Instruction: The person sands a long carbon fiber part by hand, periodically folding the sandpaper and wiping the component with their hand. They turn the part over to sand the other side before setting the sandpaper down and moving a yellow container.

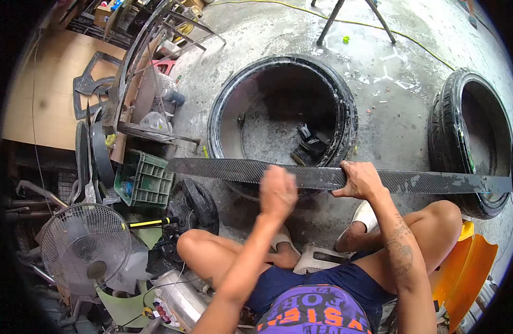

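A long dark strip with a carbon-fibre weave (234, 169) lies crosswise in front of me, over the near rim of a tyre standing open side up (348, 100). Pale grey patches mark its right half. My right hand (359, 181) grips the strip right of its middle, thumb below and fingers over the top edge. My left hand (277, 192) is closed against the strip's surface, left of the right hand, and slightly blurred. Whatever its fingers hold, if anything, is hidden. Inside the tyre's hollow lie some dark scraps (312, 146).
More tyres (454, 133) stand at the right, under the strip's right end. A green crate (148, 181), a fan (86, 245) and a metal frame (131, 72) crowd the left. An orange panel (468, 275) leans near my right knee. A yellow cable (415, 42) crosses the floor.
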Demonstrator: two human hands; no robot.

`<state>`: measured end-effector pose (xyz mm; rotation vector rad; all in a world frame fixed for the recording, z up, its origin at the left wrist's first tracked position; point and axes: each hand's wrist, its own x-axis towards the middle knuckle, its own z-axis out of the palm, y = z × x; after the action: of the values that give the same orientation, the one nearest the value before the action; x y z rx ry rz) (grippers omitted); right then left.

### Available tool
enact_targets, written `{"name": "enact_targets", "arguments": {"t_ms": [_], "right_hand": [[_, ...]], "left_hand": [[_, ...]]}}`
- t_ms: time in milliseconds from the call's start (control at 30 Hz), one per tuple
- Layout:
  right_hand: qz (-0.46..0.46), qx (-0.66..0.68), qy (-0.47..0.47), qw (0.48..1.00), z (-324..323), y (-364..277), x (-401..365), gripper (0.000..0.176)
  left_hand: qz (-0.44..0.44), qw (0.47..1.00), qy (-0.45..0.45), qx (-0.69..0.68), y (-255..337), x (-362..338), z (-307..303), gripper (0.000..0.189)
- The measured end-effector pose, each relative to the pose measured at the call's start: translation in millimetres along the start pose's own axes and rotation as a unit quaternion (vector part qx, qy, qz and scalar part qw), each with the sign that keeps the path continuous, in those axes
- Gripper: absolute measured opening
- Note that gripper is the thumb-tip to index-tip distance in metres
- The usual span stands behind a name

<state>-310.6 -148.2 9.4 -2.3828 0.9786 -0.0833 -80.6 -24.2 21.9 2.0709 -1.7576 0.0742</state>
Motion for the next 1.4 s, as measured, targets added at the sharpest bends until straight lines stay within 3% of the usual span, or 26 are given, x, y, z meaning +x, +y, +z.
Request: {"name": "enact_targets", "arguments": {"t_ms": [33, 100, 167, 233, 333, 400, 467, 533, 633, 700, 767, 800, 867, 967, 1033, 1100, 1167, 1200, 1267, 1300, 1367, 1400], "right_hand": [[0.001, 0.003, -0.004, 1.0, 1, -1, -1, 0.071], [-0.015, -0.003, 0.02, 1.0, 0, -1, -1, 0.078], [-0.021, -0.005, 0.027, 0.999, 4, 2, -1, 0.078], [-0.026, -0.009, 0.033, 0.999, 4, 1, -1, 0.079], [-0.024, -0.011, 0.009, 1.0, -7, -3, 0, 0.08], [-0.021, 0.026, 0.015, 0.999, -13, -4, -3, 0.067], [-0.014, 0.024, 0.038, 0.999, 2, 4, 1, 0.059], [-0.035, 0.005, 0.081, 0.996, 5, 0, 2, 0.046], [-0.011, -0.004, 0.066, 0.998, 10, 6, 6, 0.045], [-0.026, 0.003, 0.106, 0.994, 7, 11, 6, 0.051], [0.105, -0.1, 0.053, 0.988, -2, 14, 3, 0.062], [0.1, -0.089, 0.081, 0.988, 4, 16, 5, 0.071], [0.106, -0.075, 0.076, 0.989, 9, 16, 5, 0.071], [0.118, -0.057, 0.077, 0.988, 4, 15, 9, 0.072], [0.137, -0.045, 0.047, 0.989, 5, 16, 8, 0.073], [0.137, -0.063, 0.036, 0.988, 3, 16, 8, 0.073], [0.135, -0.063, 0.04, 0.988, 3, 16, 8, 0.072], [0.135, -0.06, 0.045, 0.988, 4, 15, 7, 0.072], [0.129, -0.061, 0.057, 0.988, 3, 10, 7, 0.07], [0.123, -0.064, 0.068, 0.988, 2, 8, 6, 0.069], [0.119, -0.074, 0.076, 0.987, 5, 11, 8, 0.069], [0.116, -0.081, 0.082, 0.987, 7, 12, 8, 0.068]], "left_hand": [[-0.049, 0.998, -0.006, 0.027, -28, 2, -10, 0.021], [-0.056, 0.994, 0.047, 0.087, -53, 2, -8, 0.019], [-0.078, 0.994, 0.016, 0.074, -14, 0, 5, 0.017], [-0.021, 1.0, -0.005, 0.019, 45, 1, 12, 0.017], [0.02, 1.0, -0.018, 0.009, 20, -2, 9, 0.018], [-0.041, 0.998, 0.014, 0.037, -37, 0, -10, 0.02], [-0.079, 0.994, 0.04, 0.057, -49, 2, -7, 0.022], [-0.083, 0.995, 0.027, 0.037, 4, 3, -1, 0.022], [0.013, 0.999, 0.006, -0.037, 83, -1, 31, 0.02], [0.024, 0.999, -0.015, -0.031, 59, 0, 21, 0.019], [-0.022, 1.0, 0.021, -0.006, -3, -1, 2, 0.02], [-0.038, 0.997, 0.055, 0.034, -30, -1, -7, 0.02], [-0.076, 0.992, 0.062, 0.082, -45, -3, -8, 0.019], [-0.025, 0.997, 0.075, 0.006, 35, 0, 12, 0.019], [-0.006, 0.999, 0.019, -0.041, 81, -3, 28, 0.019], [-0.015, 0.997, -0.008, -0.077, 42, -5, 16, 0.02], [-0.028, 0.997, 0.061, 0.025, -36, -1, -10, 0.02], [-0.12, 0.991, 0.049, 0.04, -75, 0, -23, 0.02], [-0.13, 0.978, 0.084, 0.142, -148, -7, -29, 0.019], [-0.129, 0.978, 0.085, 0.141, -131, -4, -30, 0.019], [-0.216, 0.976, -0.019, -0.017, -51, 7, -25, 0.016], [-0.128, 0.991, 0.0, -0.022, -9, 8, -5, 0.018]]}}
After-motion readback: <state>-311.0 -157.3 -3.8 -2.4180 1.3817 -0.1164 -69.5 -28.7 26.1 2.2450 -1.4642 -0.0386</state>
